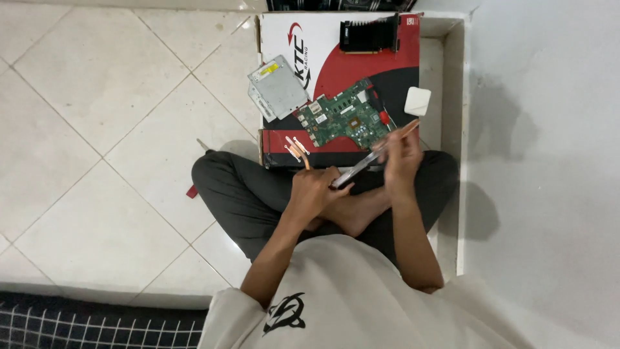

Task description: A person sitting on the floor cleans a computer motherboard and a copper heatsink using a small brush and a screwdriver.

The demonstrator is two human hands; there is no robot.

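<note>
I sit cross-legged on a tiled floor. My left hand (314,191) grips the near end of a long flat metal heatsink part (359,169). A copper heat pipe (298,152) sticks out beyond that hand toward the box. My right hand (402,155) is closed on the far end of the same part, where another copper pipe end (405,130) shows above the fingers. Just beyond my hands a green circuit board (345,120) lies on a red, white and black cardboard box (381,64).
A silver optical drive (278,86) rests on the box's left edge. A black card with a finned heatsink (369,35) lies at the box's far end, a small white square object (417,101) to its right. A white wall (549,161) rises on my right.
</note>
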